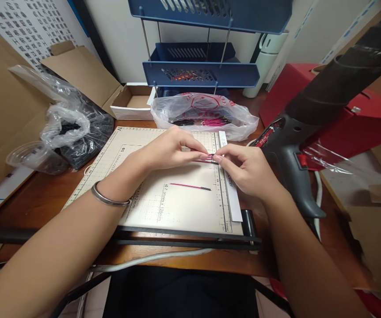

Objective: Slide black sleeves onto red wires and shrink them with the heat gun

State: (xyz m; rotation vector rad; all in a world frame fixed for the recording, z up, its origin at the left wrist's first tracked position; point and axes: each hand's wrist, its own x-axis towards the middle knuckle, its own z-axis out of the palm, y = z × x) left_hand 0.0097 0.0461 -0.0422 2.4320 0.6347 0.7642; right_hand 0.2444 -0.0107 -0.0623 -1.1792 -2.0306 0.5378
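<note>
My left hand [177, 150] and my right hand [248, 170] meet above the right side of a paper trimmer board [150, 203]. Thumb and fingers of both are pinched on thin pink wires [211, 156] with dark ends; how many is hard to make out. Just beneath the fingertips lies another dark-tipped wire [207, 161]. Closer to me, a single pink wire with a black sleeved end [190, 187] rests flat on the board. A white strip [232, 190] runs along the board's right edge, beside my right hand.
Behind the board sits a clear plastic bag [243, 121] of pink and black wires. A heat gun [296, 145] stands at right, by a red box [283, 88]. At left are a bag of black pieces [94, 137] and a clear cup [34, 157]. Blue shelves [203, 73] rise behind.
</note>
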